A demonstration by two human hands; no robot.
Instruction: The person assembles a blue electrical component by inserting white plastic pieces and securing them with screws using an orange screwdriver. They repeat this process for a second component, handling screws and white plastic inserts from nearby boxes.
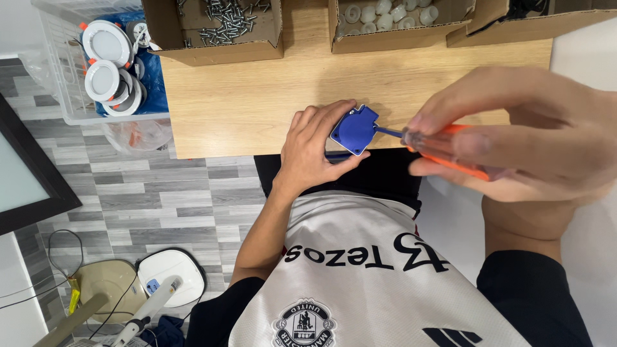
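My left hand [313,146] grips a small blue plastic part [354,130] at the near edge of the wooden table [257,90], tilting it up off the surface. My right hand [520,132] is closed around an orange-handled screwdriver [450,151]. Its dark shaft runs left and its tip meets the right side of the blue part. My right hand is close to the camera and hides most of the handle.
Open cardboard boxes line the table's far edge: one with several metal screws [225,19], one with white plastic pieces [385,16]. A clear bin of round white lamp fittings [106,58] stands left of the table. Cables and devices lie on the grey plank floor [148,193].
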